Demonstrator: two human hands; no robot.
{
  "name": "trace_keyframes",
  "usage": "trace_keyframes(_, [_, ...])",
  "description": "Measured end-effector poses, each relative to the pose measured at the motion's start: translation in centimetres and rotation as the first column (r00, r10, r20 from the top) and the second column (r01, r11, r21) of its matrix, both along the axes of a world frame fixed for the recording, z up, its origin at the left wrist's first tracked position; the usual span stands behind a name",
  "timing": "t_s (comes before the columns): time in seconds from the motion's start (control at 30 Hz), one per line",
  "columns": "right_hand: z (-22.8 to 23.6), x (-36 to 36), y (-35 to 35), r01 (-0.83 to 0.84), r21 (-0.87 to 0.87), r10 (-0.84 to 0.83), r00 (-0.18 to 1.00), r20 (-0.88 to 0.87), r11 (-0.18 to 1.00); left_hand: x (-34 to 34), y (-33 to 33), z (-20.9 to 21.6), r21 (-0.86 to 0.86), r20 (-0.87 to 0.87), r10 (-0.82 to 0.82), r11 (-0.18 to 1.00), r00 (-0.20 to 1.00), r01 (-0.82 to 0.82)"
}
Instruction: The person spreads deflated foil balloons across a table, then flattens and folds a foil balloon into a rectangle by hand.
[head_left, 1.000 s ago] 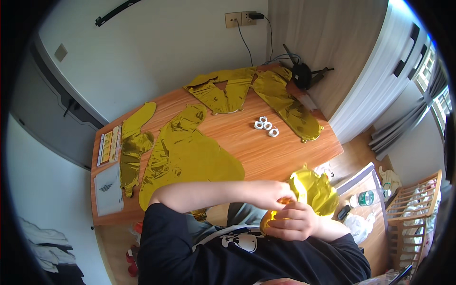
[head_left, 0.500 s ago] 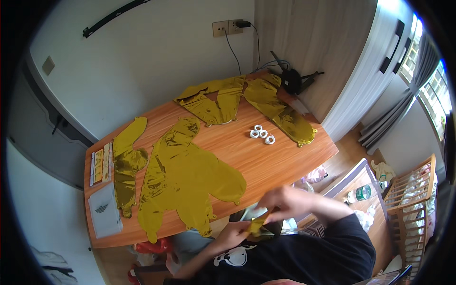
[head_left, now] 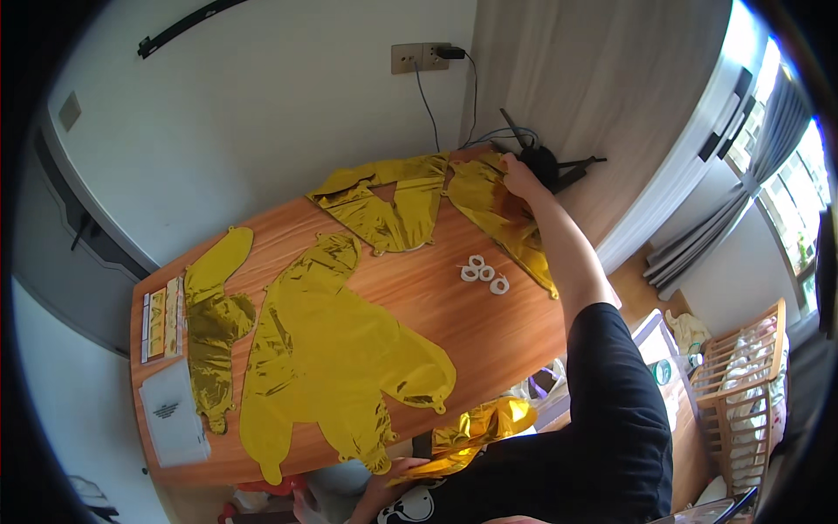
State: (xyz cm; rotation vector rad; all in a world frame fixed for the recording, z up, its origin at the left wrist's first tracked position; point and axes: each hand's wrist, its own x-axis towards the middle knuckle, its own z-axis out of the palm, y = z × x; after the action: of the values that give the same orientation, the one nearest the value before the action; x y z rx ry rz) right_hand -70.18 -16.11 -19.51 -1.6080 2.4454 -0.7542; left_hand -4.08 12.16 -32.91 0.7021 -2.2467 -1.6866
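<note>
Low at the table's near edge, my left hand is closed on a crinkled gold foil balloon, partly unfolded and hanging in front of my body. My right arm stretches over the table to the far right corner. There my right hand has its fingers drawn together at the far end of a flat foil balloon; what they hold, if anything, is hidden. Another flat foil balloon lies beside it. A large foil balloon covers the near middle, with a narrower foil balloon to its left.
Several white ribbon rolls sit right of the table's middle. A black router with cables stands at the far right corner. A picture card and a clear plastic bag lie along the left edge. A wooden crib stands at the right.
My right hand has left the small folded foil near my body and reached to the far right corner. The foil in my left hand has opened out wider. The view has shifted slightly.
</note>
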Motion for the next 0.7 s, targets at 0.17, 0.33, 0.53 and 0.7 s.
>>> trace_keyframes(0.17, [-0.2,1.7,-2.8,0.203,0.094,-0.189,0.973,-0.134,0.975,1.7,0.5,-2.9,0.275,-0.093,0.093,0.959,0.991,-0.064])
trace_keyframes(0.33, [-0.5,-0.7,-3.8,0.200,0.109,-0.182,0.971,-0.156,0.974,0.8,-0.7,-4.0,0.149,0.100,-0.009,0.989,0.995,-0.006])
trace_keyframes(0.53, [-1.4,-2.8,-4.9,0.169,0.146,-0.145,0.976,-0.160,0.975,1.1,-0.7,-5.5,-0.129,0.098,0.071,0.990,0.993,-0.059])
trace_keyframes(0.7, [-0.8,-3.2,-4.2,0.103,0.142,-0.083,0.987,-0.139,0.984,1.9,-0.2,-6.6,-0.065,0.013,0.216,0.974,0.976,-0.215])
